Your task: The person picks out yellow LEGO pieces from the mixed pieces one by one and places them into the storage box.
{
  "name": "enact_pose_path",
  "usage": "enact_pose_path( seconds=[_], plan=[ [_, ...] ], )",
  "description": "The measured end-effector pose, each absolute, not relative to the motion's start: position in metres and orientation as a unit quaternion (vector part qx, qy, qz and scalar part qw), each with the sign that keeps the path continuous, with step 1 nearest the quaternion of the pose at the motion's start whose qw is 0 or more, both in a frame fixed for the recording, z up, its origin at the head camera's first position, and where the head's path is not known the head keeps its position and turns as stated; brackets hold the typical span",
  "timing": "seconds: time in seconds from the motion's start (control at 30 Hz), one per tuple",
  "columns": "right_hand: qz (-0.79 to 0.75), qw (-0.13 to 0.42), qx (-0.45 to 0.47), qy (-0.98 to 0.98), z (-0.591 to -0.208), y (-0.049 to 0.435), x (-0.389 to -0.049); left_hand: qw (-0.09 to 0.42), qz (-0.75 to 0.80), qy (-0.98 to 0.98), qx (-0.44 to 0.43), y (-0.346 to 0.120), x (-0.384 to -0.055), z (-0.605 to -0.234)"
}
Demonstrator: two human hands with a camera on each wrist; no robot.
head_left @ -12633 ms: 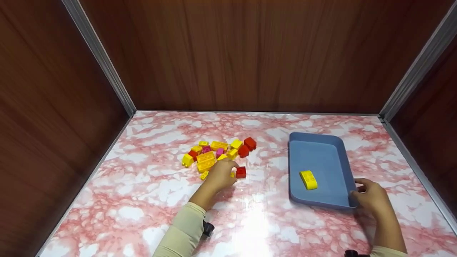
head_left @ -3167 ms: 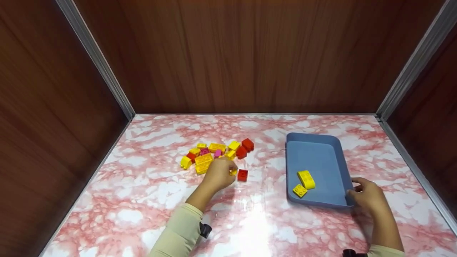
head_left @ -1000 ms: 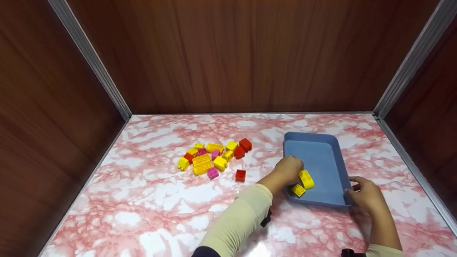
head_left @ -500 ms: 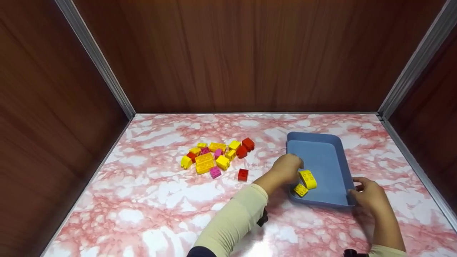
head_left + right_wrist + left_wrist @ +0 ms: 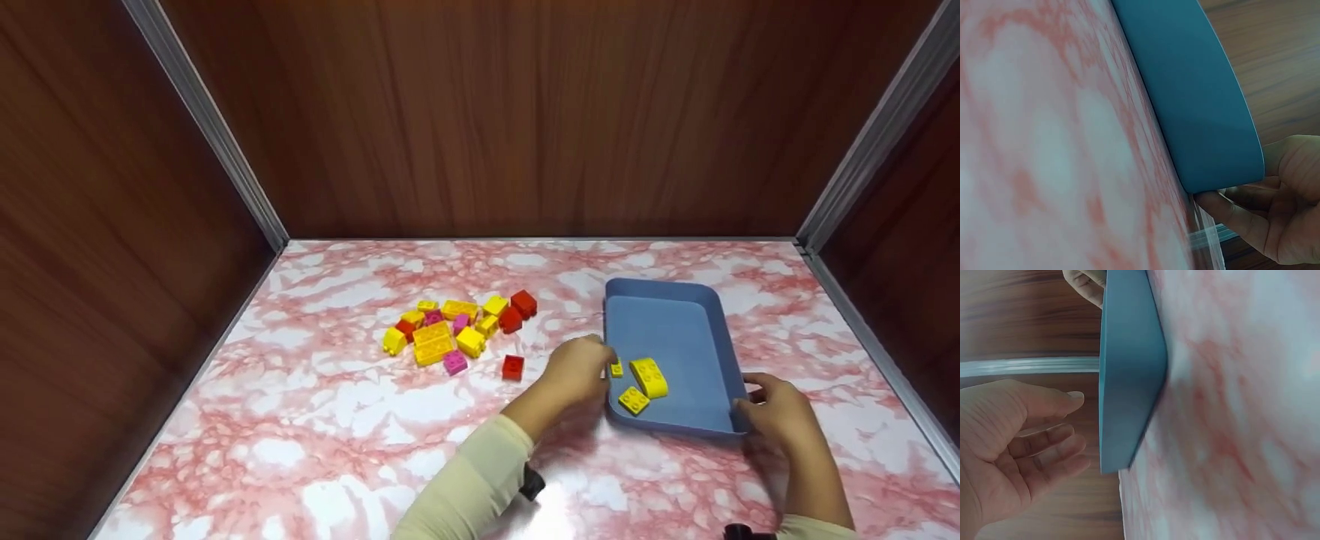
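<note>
My left hand (image 5: 574,371) is at the left rim of the blue tray (image 5: 675,322), its fingers loosely bent. In the left wrist view nothing lies between the thumb and fingers of that hand (image 5: 1027,444). Inside the tray lie a small yellow brick (image 5: 616,370) close by the left fingertips, a yellow curved-end brick (image 5: 649,378) and a square yellow brick (image 5: 634,401). My right hand (image 5: 780,409) holds the tray's right wall near the front corner, thumb over the rim. The right wrist view shows its fingers (image 5: 1235,216) against the outside of the tray.
A pile of yellow, red and pink bricks lies left of centre, with a large yellow brick (image 5: 433,343) in it. A red brick (image 5: 513,367) sits apart, nearer the tray. Wooden walls (image 5: 525,120) enclose the marbled table (image 5: 337,450) at the back and sides.
My left hand has carried a small yellow brick from the pile into the tray, let it go and drawn back left. The square yellow brick joined the tray earlier. The right hand stays.
</note>
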State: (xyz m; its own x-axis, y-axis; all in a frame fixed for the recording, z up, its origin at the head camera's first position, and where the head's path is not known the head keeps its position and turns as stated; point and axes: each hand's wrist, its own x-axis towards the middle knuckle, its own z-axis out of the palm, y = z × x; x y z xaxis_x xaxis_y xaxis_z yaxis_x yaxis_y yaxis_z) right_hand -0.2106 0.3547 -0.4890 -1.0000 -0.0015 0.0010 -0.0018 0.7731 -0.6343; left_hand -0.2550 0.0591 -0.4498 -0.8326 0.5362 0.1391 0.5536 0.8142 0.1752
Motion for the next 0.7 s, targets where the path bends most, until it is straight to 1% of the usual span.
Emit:
enact_pose_path(
  seconds=[0.27,0.57,0.7],
  plan=[
    [0.333,-0.005,0.001,-0.943,-0.489,0.354,-0.209,0.071,-0.175,-0.95,-0.248,0.022,-0.248,-0.458],
    [0.333,-0.005,-0.002,-0.943,-0.489,0.356,-0.211,0.107,-0.213,-0.946,-0.219,-0.016,-0.251,-0.468],
    [0.332,-0.005,0.0,-0.943,-0.489,0.355,-0.211,0.112,-0.216,-0.949,-0.198,-0.031,-0.253,-0.473]
  ],
)
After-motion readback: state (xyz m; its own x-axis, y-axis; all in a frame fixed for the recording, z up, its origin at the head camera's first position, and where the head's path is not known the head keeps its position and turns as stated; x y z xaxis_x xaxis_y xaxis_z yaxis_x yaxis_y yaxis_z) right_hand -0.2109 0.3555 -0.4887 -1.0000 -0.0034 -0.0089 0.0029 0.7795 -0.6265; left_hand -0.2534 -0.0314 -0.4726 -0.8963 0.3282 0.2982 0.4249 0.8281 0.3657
